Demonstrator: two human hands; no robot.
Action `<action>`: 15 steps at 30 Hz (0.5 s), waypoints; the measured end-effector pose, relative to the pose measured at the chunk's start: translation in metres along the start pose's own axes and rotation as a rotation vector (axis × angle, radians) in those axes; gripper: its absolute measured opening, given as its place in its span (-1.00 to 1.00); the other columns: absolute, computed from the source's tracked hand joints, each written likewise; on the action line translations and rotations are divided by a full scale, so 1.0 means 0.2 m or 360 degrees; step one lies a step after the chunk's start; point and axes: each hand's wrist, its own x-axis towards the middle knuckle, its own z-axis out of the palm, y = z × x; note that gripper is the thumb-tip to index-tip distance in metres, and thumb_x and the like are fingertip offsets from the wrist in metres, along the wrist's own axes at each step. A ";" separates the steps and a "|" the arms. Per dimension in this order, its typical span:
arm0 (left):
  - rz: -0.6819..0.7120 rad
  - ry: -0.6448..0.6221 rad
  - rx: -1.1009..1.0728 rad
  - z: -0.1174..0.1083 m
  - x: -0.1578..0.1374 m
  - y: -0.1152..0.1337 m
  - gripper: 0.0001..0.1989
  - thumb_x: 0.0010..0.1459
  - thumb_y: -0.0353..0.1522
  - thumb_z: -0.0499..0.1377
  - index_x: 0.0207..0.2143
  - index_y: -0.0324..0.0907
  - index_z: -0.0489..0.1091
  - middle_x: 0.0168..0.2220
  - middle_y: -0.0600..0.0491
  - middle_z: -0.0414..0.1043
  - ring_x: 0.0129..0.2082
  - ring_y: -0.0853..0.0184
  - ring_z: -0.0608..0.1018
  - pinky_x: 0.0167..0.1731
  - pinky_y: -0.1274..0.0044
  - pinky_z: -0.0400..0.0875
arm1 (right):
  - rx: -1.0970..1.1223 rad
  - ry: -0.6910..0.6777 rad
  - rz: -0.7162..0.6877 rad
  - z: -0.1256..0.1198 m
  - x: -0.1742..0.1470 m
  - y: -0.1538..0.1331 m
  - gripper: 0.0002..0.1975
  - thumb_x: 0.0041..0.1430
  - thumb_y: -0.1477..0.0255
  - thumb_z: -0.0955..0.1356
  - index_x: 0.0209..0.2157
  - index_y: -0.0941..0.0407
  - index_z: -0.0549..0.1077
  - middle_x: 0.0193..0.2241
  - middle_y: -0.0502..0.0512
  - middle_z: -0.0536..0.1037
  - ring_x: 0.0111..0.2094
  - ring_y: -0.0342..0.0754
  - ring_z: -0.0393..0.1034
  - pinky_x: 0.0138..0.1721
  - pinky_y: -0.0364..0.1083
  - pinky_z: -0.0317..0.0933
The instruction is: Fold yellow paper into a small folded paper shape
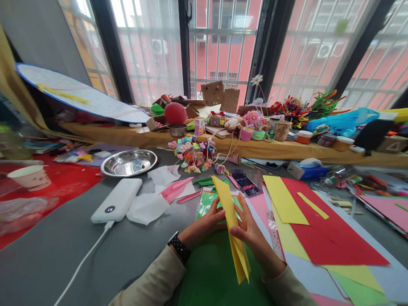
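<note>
A folded strip of yellow paper (pixel 230 230) stands tilted between my two hands, its layers fanned apart at the lower end. My left hand (pixel 206 222), with a dark dotted watch band at the wrist, holds the strip from the left with bent fingers. From the right, my right hand (pixel 250 230) grips it, the thumb lying on the near side and the fingers behind. Beneath the hands lies a dark green sheet (pixel 216 278). Just beyond them is a packet of green paper (pixel 204 200), partly covered by the left hand.
Red paper (pixel 338 229) and yellow sheets lie at right, with a phone (pixel 245 183) behind. At left are a white power bank (pixel 117 201) with a cable, crumpled tissues (pixel 148 208) and a metal plate (pixel 129 163). Craft flowers (pixel 192 152) and a crowded windowsill (pixel 151 137) line the back.
</note>
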 end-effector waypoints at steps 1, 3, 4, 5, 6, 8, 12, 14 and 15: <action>-0.0004 -0.0001 0.0001 0.01 0.00 0.01 -0.40 0.08 -0.33 0.02 0.11 -0.02 -0.22 0.01 -0.10 0.13 -0.07 0.14 0.32 -0.09 0.24 0.13 | 0.0018 0.0000 -0.0008 0.00 0.00 0.00 -0.06 -0.21 0.23 0.39 0.12 -0.06 -0.25 0.16 0.06 -0.23 0.13 0.03 -0.24 0.01 0.03 -0.06; -0.0012 -0.0009 0.0003 0.03 -0.01 0.02 -0.39 0.07 -0.34 0.04 0.11 -0.02 -0.21 0.02 -0.09 0.11 -0.06 0.15 0.30 -0.08 0.26 0.13 | 0.0049 -0.0017 -0.0015 0.01 -0.01 -0.01 -0.04 -0.23 0.25 0.40 0.12 -0.06 -0.25 0.16 0.06 -0.17 0.13 0.04 -0.21 0.00 0.03 -0.04; -0.0007 -0.0005 0.0002 0.03 -0.01 0.02 -0.39 0.07 -0.34 0.04 0.11 -0.01 -0.21 0.03 -0.08 0.11 -0.05 0.15 0.30 -0.07 0.27 0.13 | 0.0058 -0.0029 -0.0011 0.01 -0.01 -0.02 -0.03 -0.23 0.26 0.41 0.12 -0.06 -0.26 0.15 0.07 -0.14 0.12 0.05 -0.19 0.00 0.03 -0.03; -0.0001 0.0000 0.0002 0.04 -0.01 0.03 -0.38 0.07 -0.34 0.04 0.11 -0.01 -0.21 0.03 -0.08 0.11 -0.05 0.15 0.29 -0.07 0.27 0.13 | 0.0057 -0.0042 -0.0004 0.01 -0.01 -0.02 -0.02 -0.24 0.26 0.41 0.12 -0.06 -0.26 0.15 0.09 -0.11 0.12 0.05 -0.18 0.00 0.04 -0.04; 0.0008 0.0004 0.0000 0.04 -0.02 0.03 -0.38 0.07 -0.35 0.04 0.12 0.00 -0.22 0.03 -0.08 0.10 -0.04 0.14 0.28 -0.07 0.27 0.13 | 0.0043 -0.0047 0.0001 0.01 -0.01 -0.02 -0.02 -0.24 0.27 0.41 0.12 -0.06 -0.27 0.14 0.10 -0.10 0.12 0.05 -0.18 0.00 0.05 -0.05; 0.0041 0.0001 -0.0004 0.04 -0.02 0.02 -0.38 0.06 -0.35 0.05 0.11 0.00 -0.21 0.03 -0.08 0.10 -0.01 0.13 0.25 -0.07 0.27 0.12 | -0.0014 -0.0042 -0.0003 0.02 -0.02 -0.02 -0.01 -0.24 0.29 0.42 0.12 -0.05 -0.27 0.14 0.10 -0.07 0.13 0.04 -0.23 0.02 0.06 -0.09; 0.0062 -0.0050 0.0018 0.04 -0.01 0.02 -0.40 0.06 -0.36 0.05 0.11 -0.01 -0.18 0.05 -0.08 0.06 0.01 0.14 0.22 -0.05 0.29 0.10 | -0.0108 -0.0021 -0.0056 0.02 -0.02 -0.03 -0.06 -0.22 0.31 0.41 0.12 -0.06 -0.23 0.15 0.05 -0.13 0.15 -0.01 -0.33 0.05 0.04 -0.16; 0.0092 -0.0062 0.0027 0.04 0.00 0.02 -0.39 0.06 -0.35 0.05 0.11 -0.01 -0.20 0.04 -0.09 0.08 -0.01 0.13 0.24 -0.06 0.28 0.10 | -0.0084 -0.0015 -0.0055 0.02 -0.02 -0.04 -0.07 -0.22 0.31 0.41 0.12 -0.06 -0.19 0.15 0.04 -0.15 0.15 -0.02 -0.33 0.05 0.03 -0.17; 0.0115 -0.0058 0.0030 0.04 0.00 0.01 -0.39 0.06 -0.34 0.05 0.11 -0.01 -0.20 0.04 -0.09 0.07 -0.01 0.13 0.24 -0.06 0.27 0.11 | -0.0059 0.0002 -0.0039 0.02 -0.02 -0.04 -0.07 -0.24 0.31 0.42 0.11 -0.05 -0.17 0.15 0.04 -0.14 0.14 -0.02 -0.33 0.06 0.03 -0.17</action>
